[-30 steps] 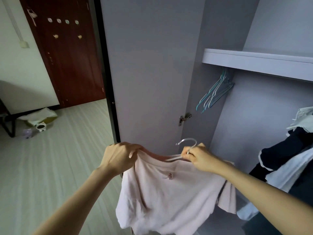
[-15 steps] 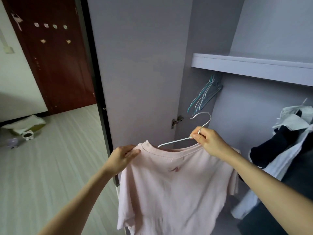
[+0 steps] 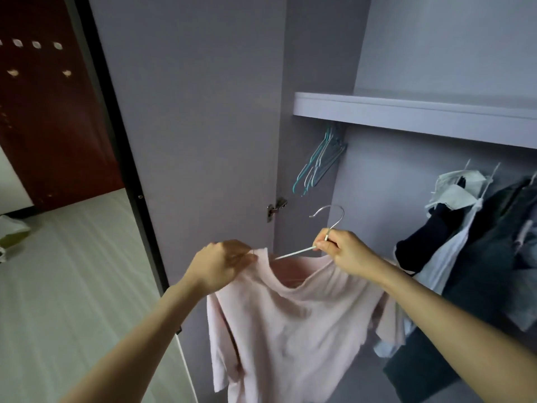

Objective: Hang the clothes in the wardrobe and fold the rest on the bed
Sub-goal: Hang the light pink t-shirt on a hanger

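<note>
A pale pink T-shirt hangs on a thin white wire hanger in front of the open wardrobe. My right hand pinches the hanger's neck just below the hook, which points up and left. My left hand grips the shirt's left shoulder by the collar. The collar sags open between both hands and the hanger's left arm shows bare above it. The hanger's right arm is hidden inside the shirt.
A bunch of spare teal and white hangers hangs under the wardrobe shelf. Dark and white clothes hang at the right. The grey wardrobe door stands open at the left, with a red room door beyond.
My left hand went from touching the shirt's shoulder to gripping it by the collar. The collar now sags open, and my view has shifted towards the wardrobe.
</note>
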Available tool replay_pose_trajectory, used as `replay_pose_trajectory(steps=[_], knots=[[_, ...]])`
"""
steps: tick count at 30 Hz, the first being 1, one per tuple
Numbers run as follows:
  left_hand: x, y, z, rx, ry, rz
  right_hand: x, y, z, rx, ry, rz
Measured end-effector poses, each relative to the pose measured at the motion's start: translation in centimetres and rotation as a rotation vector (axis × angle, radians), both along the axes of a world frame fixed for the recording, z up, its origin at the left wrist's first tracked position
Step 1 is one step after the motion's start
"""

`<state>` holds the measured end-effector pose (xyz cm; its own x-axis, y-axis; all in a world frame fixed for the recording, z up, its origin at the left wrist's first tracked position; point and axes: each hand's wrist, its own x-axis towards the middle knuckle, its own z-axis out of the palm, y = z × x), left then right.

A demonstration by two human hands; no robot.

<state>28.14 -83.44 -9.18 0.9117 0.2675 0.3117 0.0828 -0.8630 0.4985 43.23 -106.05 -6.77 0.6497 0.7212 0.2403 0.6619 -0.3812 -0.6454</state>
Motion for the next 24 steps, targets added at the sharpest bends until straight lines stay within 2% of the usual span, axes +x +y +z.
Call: replay_pose_trajectory(steps=[2, 4, 9, 11, 13, 16, 18, 21, 24], knots=[[0.4, -0.5, -0.9, 0.151, 0.097, -0.027, -0.3, 0.3, 0.6, 0.040, 0.005, 0.011], [0.7, -1.3, -2.1, 0.182, 0.133, -0.006, -0.7, 0.8, 0.6, 0.068, 0.019, 0.029], [1.1, -2.0, -2.8, 0.237, 0.019, 0.155, -0.9, 0.4, 0.6, 0.159, 0.108, 0.055], [1.1, -1.6, -2.5, 0.243, -0.041, 0.203, 0.4, -1.6, 0.4, 0.189, 0.071, 0.016], [0.9, -0.9, -2.3, 0.223, -0.066, 0.241, 2.5, -4.1, -0.7, 0.022, -0.067, -0.167], [1.0, 0.1, -2.0, 0.218, -0.068, 0.258, 4.4, -6.6, -3.3, -0.454, -0.166, -0.434], [1.2, 0.2, -1.7, 0.231, -0.085, 0.255, 4.9, -6.8, -4.9, -0.544, -0.195, -0.511], [1.3, 0.2, -1.5, 0.247, -0.123, 0.250, 5.4, -6.5, -5.6, -0.593, -0.343, -0.591], [1.2, 0.6, -1.6, 0.260, -0.122, 0.256, 5.4, -6.4, -5.6, -0.672, -0.478, -0.532]])
